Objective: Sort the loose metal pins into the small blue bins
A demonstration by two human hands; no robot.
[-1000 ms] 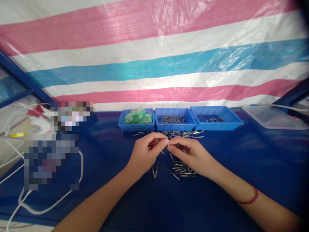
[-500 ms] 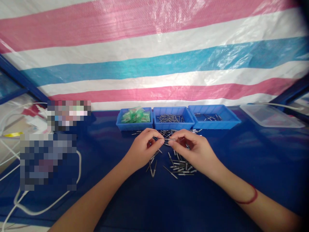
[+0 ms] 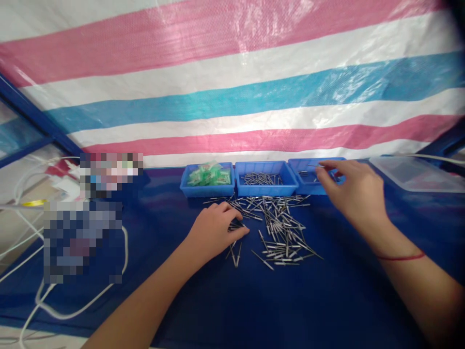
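Observation:
My right hand (image 3: 358, 191) is over the right blue bin (image 3: 308, 189), finger and thumb closed on a blind rivet (image 3: 314, 166) whose thin end sticks out to the left. A few rivets lie in that bin, partly hidden by the hand. On the near side of the bins, a loose pile of silvery blind rivets (image 3: 279, 223) spreads over the blue tabletop (image 3: 232, 310). My left hand (image 3: 216, 225) rests at the pile's left edge, thumb and fingers apart, with a few rivets visible in the gap between them.
The middle blue bin (image 3: 267, 189) contains many rivets. Green-and-clear packets (image 3: 209, 174) fill the left bin (image 3: 207, 193). A translucent lid (image 3: 410, 177) lies at the right. White cables (image 3: 125, 252) and blurred-out items are at left. A striped sheet (image 3: 232, 102) hangs behind.
The hands have parted. My right hand has moved right and away to the right bin with a rivet. My left hand has lowered toward the pile and opened.

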